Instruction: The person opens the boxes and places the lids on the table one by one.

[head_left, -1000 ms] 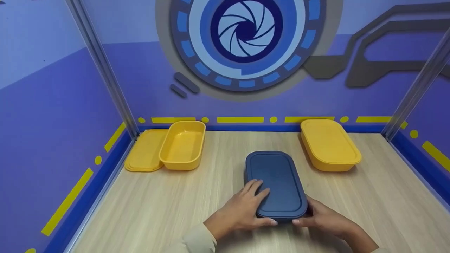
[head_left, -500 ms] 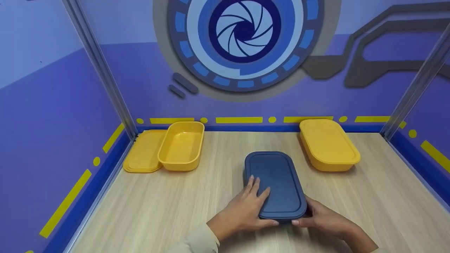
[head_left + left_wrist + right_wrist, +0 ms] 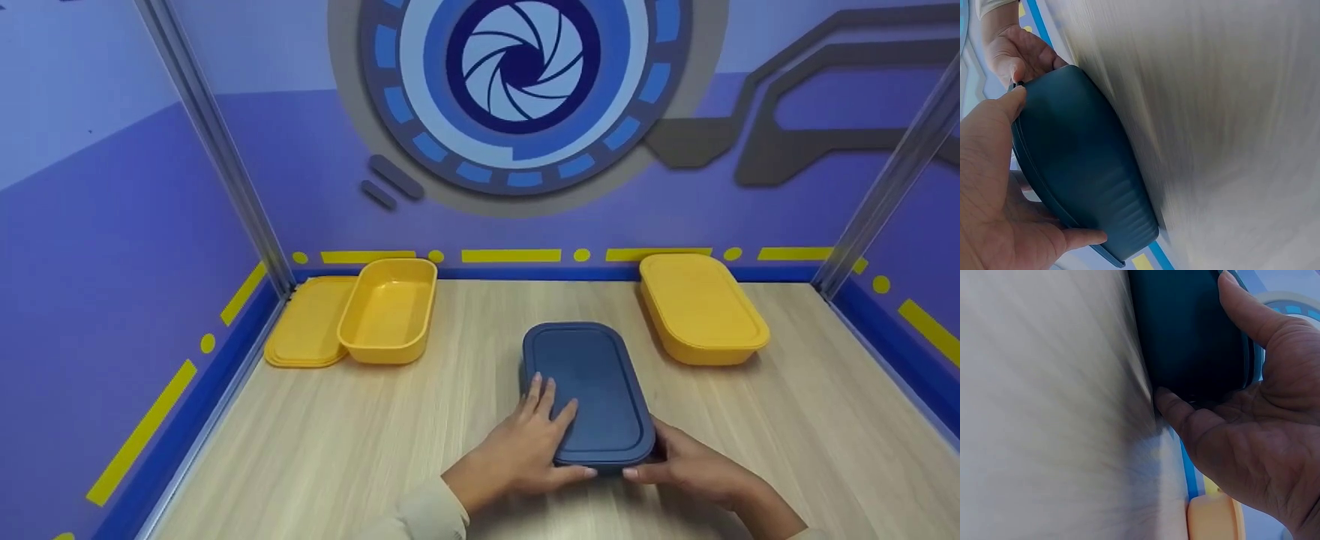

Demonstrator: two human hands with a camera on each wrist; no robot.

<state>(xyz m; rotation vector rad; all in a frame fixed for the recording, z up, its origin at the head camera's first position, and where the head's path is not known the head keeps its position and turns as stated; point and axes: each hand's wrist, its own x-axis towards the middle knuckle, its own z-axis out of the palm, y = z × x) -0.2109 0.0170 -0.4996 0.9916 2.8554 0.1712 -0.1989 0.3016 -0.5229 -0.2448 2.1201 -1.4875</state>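
Observation:
A dark blue lidded food container (image 3: 589, 375) sits on the table at centre front. My left hand (image 3: 517, 446) rests on the left front part of its lid with fingers spread, thumb along the front edge. In the left wrist view, one finger of the left hand (image 3: 1022, 225) lies against the container's side wall. My right hand (image 3: 694, 465) grips the right front corner, thumb at the front and fingers round the side. Seen from the right wrist, the right hand (image 3: 1258, 422) has a finger low on the wall of the container (image 3: 1190, 332), close to the tabletop.
On the wooden table (image 3: 315, 450), an open yellow container (image 3: 390, 311) stands at back left, beside a yellow lid (image 3: 311, 322) lying flat. Another yellow container (image 3: 705, 304), with its lid on, stands at back right. Printed purple panels (image 3: 480, 225) enclose the back and sides.
The left hand has shifted slightly, its fingers reaching a little farther forward on the blue lid. The right hand and the containers have stayed in place.

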